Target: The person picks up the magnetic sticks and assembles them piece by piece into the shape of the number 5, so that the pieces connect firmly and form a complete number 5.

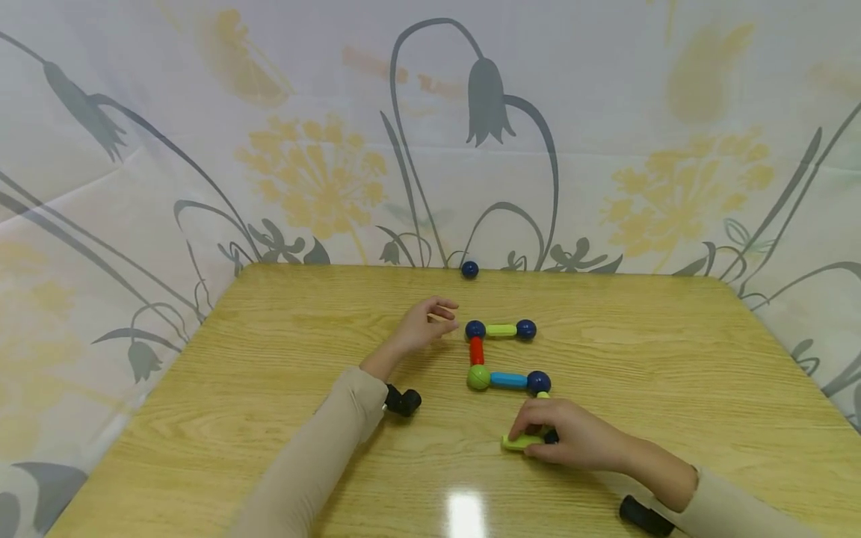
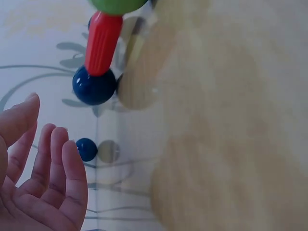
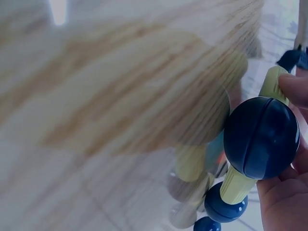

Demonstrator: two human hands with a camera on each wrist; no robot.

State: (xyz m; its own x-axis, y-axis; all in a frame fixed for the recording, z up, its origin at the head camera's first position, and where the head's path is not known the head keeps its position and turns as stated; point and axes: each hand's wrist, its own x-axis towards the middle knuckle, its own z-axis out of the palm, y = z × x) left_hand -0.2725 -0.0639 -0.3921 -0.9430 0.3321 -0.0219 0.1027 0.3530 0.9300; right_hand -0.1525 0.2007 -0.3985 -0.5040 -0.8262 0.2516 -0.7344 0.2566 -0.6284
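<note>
A chain of toy balls and ribbed rods lies on the table. From its far end come a blue ball, a yellow-green rod, another blue ball, a red rod, a green ball, a light-blue rod and a third blue ball. My right hand pinches a yellow-green end rod between thumb and fingers; a dark blue ball joins it to a further yellow-green rod. Left of the chain's far corner, my left hand holds nothing, its fingers loosely bent.
A loose blue ball sits at the far table edge, before a flower-patterned cloth. Black wrist-worn devices show beside the left forearm and right forearm. The wooden table reflects light near its front.
</note>
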